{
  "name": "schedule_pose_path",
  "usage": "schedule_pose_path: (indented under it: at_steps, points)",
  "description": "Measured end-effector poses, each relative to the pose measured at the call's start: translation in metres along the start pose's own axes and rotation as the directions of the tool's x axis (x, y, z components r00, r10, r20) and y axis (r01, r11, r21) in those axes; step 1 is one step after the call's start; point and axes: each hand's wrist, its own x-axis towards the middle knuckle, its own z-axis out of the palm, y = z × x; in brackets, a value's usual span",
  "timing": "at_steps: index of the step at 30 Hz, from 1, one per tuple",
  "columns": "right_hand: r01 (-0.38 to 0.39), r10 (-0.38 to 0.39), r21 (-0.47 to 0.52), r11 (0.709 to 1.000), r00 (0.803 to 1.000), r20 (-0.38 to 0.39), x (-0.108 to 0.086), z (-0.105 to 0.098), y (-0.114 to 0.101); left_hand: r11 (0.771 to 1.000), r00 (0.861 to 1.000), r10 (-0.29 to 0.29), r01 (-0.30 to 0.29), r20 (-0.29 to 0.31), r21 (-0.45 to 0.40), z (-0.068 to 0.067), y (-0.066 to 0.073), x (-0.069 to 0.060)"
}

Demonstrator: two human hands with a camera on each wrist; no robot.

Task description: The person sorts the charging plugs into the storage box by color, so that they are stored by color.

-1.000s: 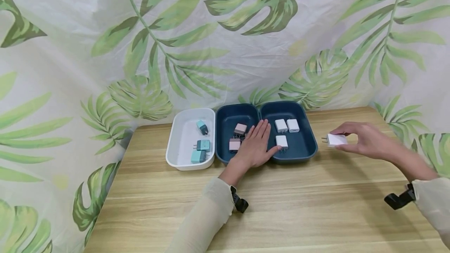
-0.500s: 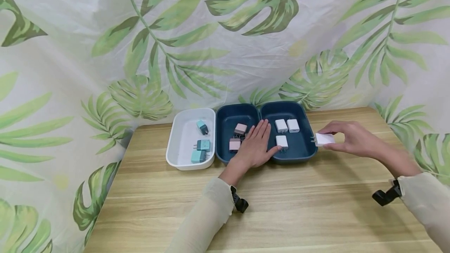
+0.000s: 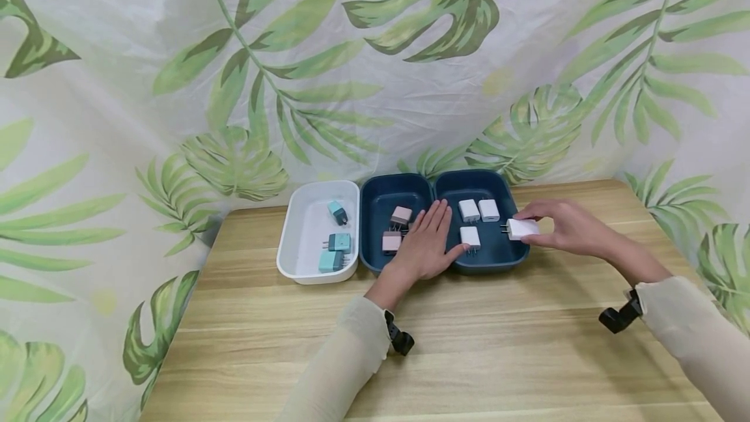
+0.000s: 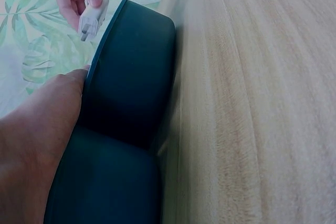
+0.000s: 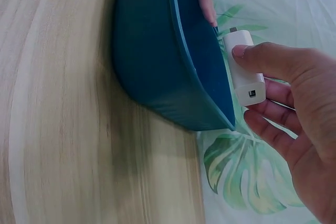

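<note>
Between thumb and fingers my right hand [image 3: 556, 226] pinches a white charger plug [image 3: 521, 229], prongs pointing left, over the right rim of the right dark blue bin [image 3: 498, 258]. The right wrist view shows a port on the end of this charger [image 5: 244, 72]. Inside that bin lie three white chargers [image 3: 470, 238]. My left hand [image 3: 426, 243] rests with fingers straight across the adjoining rims of the two blue bins. Pink chargers [image 3: 401, 215] sit in the middle blue bin [image 3: 381, 186], partly hidden by the left hand.
To the left, a white bin [image 3: 287, 239] holds three teal chargers [image 3: 338, 241]. All the bins stand side by side on a wooden table [image 3: 469, 350]. Behind them hangs a leaf-patterned cloth [image 3: 328, 116].
My right hand has carried the white charger leftward, from beside the right blue bin to above its right rim. The left hand has stayed in place.
</note>
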Motion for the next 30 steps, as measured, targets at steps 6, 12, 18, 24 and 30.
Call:
schedule_pose_path:
  at_steps: [6, 12, 18, 24, 30]
  points:
    - [-0.057, 0.055, 0.033, 0.998, 0.997, 0.054, 0.008, 0.007, 0.002, 1.0, 1.0, 0.002, -0.002, 0.0, 0.004, 0.0, 0.001, -0.001]
    - [-0.091, 0.088, 0.035, 0.995, 0.993, 0.08, 0.015, 0.014, 0.004, 1.0, 1.0, 0.008, -0.008, -0.005, 0.015, -0.001, 0.002, 0.0]
    - [-0.091, 0.085, 0.053, 0.994, 0.992, 0.092, 0.02, 0.02, 0.005, 1.0, 1.0, 0.006, -0.006, 0.0, 0.02, -0.002, 0.002, 0.001]
    - [-0.074, 0.07, 0.053, 0.996, 0.995, 0.076, 0.024, 0.028, 0.005, 1.0, 1.0, 0.0, 0.0, 0.019, 0.016, -0.001, 0.001, 0.002]
    - [-0.022, 0.021, 0.019, 1.0, 0.999, 0.043, 0.026, 0.037, 0.01, 1.0, 1.0, 0.009, -0.009, 0.001, 0.014, -0.002, 0.001, 0.0]
